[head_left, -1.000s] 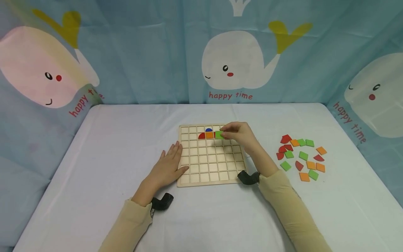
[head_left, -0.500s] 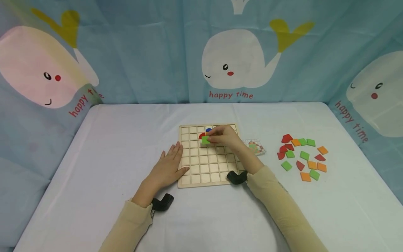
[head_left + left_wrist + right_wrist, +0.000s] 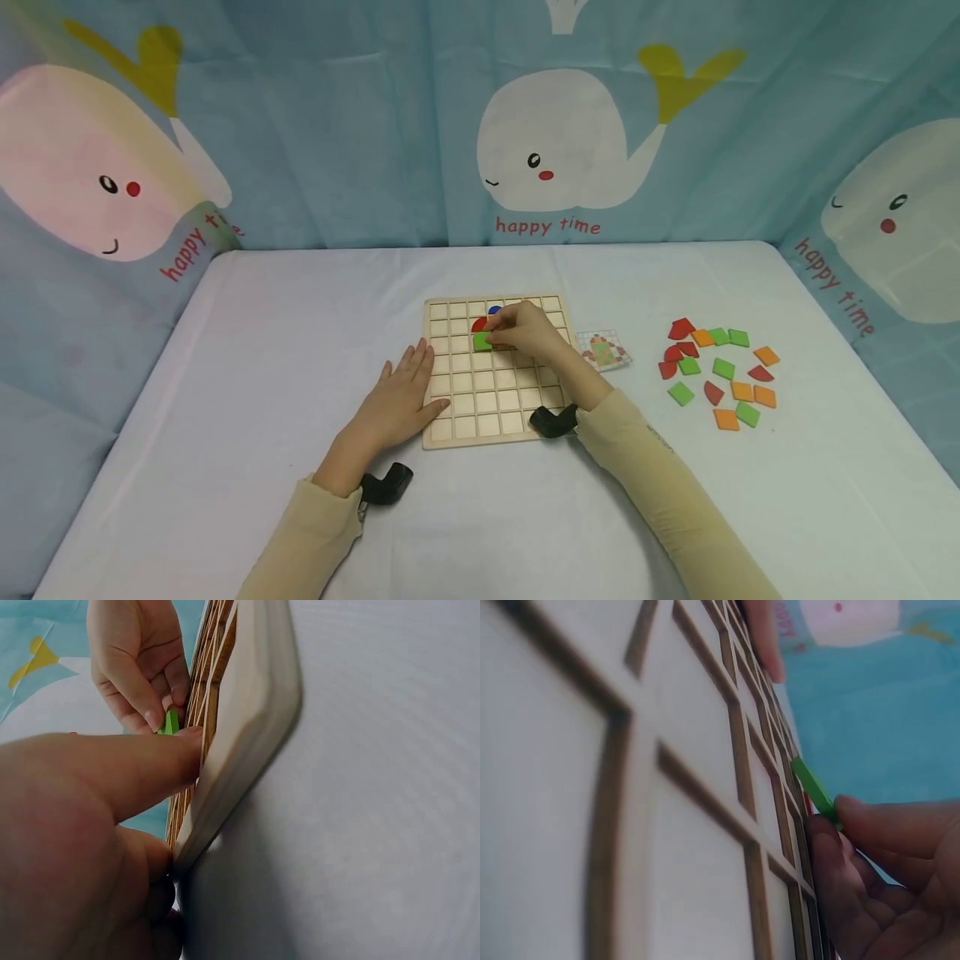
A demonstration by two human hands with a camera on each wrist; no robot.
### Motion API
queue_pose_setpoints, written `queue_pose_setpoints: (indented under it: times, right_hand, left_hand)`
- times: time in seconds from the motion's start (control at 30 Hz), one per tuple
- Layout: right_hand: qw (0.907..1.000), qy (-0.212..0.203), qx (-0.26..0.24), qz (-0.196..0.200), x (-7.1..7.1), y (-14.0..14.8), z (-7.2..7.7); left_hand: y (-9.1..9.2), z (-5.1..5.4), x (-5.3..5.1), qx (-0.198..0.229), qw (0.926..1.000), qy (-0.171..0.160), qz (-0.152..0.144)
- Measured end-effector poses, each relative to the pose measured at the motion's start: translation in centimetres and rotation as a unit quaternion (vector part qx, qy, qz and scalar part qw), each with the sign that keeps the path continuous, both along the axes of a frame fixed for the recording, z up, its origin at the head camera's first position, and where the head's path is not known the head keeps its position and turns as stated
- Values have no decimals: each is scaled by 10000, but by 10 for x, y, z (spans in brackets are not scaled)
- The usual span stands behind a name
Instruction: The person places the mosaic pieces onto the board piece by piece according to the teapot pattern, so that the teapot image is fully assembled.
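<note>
My right hand [image 3: 528, 329] pinches a green square tile [image 3: 482, 341] between thumb and fingers, low over the wooden grid board [image 3: 463, 404]. The right wrist view has that green tile [image 3: 814, 787] tilted against the grid. Just behind it a red curved piece [image 3: 479, 323] and a blue curved piece [image 3: 494, 309] lie in the grid, partly covered by the hand. With fingers straight, my left hand [image 3: 393, 398] rests along the board's left edge. Its thumb [image 3: 161, 769] lies on the board's rim in the left wrist view.
To the right of the board lies a small pattern card [image 3: 604, 351]. Farther right are scattered loose pieces, among them a green square [image 3: 723, 368], an orange square [image 3: 726, 419] and a red quarter-round piece [image 3: 713, 392]. A whale-print curtain [image 3: 360, 150] backs the table.
My right hand has carried the green tile left and toward me, from the second row down to the third. The pattern card has come into view. My left hand stays put.
</note>
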State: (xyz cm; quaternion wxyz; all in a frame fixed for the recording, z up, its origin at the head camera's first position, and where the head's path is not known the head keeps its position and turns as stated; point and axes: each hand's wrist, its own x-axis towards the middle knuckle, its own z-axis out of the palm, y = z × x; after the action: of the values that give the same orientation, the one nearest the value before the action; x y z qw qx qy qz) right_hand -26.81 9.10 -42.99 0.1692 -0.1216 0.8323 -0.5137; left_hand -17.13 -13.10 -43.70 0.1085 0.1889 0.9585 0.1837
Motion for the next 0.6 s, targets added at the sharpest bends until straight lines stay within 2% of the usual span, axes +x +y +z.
queue_pose_setpoints:
  times: [0.1, 0.33, 0.6]
  right_hand:
    - [9998, 129, 157, 58, -1, -1, -1]
    - [9930, 658, 984, 37, -2, -4, 1]
    - [9946, 684, 782, 23, -4, -2, -1]
  left_hand:
    - [-1, -1, 0, -5, 10000, 26, 7]
    - [-2, -4, 0, 4, 10000, 64, -7]
    - [-1, -5, 0, 55, 9999, 112, -43]
